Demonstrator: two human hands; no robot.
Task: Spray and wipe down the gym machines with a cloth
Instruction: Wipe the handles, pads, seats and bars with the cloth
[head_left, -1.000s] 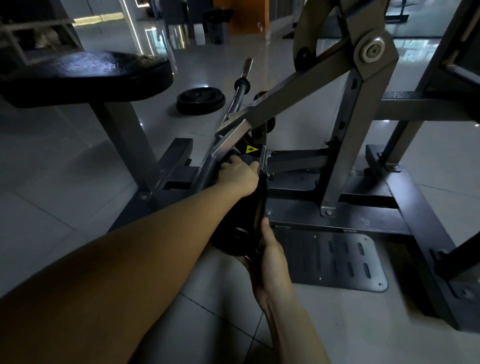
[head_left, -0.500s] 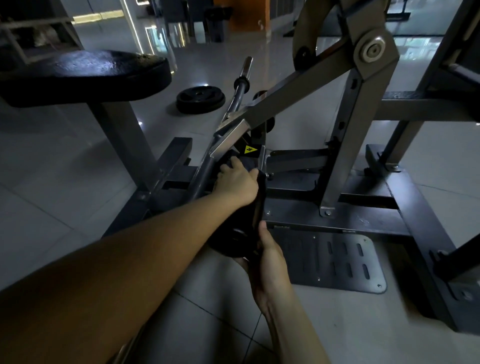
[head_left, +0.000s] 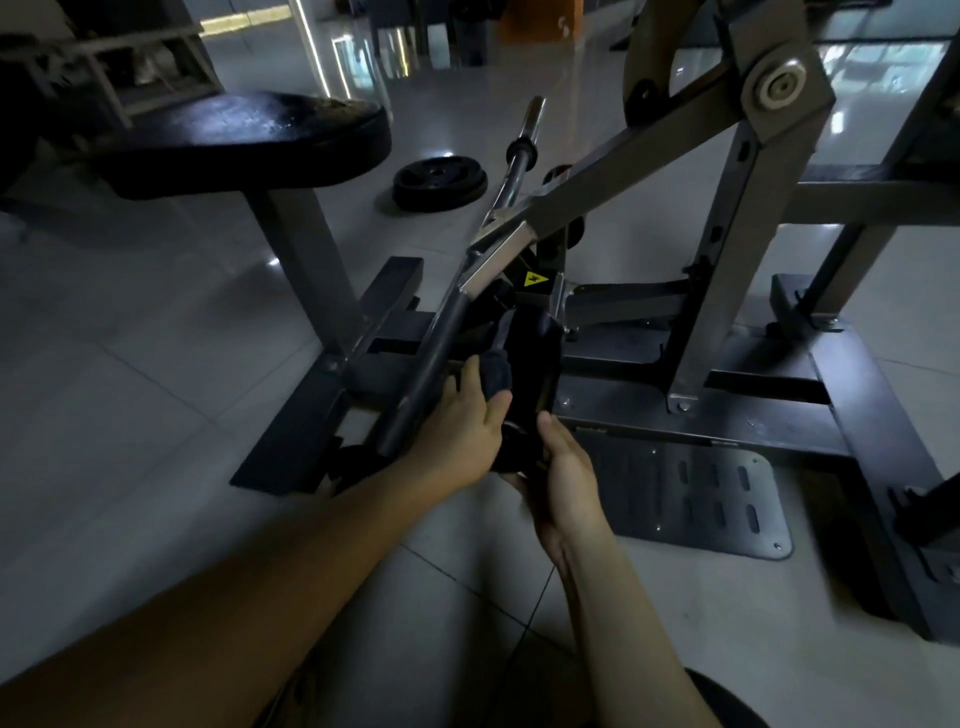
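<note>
Now cloth (head_left: 500, 370) pinched in left hand (head_left: 457, 441), right hand (head_left: 563, 470) gripping pad (head_left: 537, 348) below

Dim, cool grey light. Brightness enters from the far end of the room and lies as streaks of glare on the glossy floor (head_left: 156, 338). The seat (head_left: 244, 140) carries a faint sheen. The cloth (head_left: 496, 371) in the left hand (head_left: 457, 431) and the black pad (head_left: 535, 353) the right hand (head_left: 563, 467) grips merge in shadow. Straight lines bow toward the edges.
</note>
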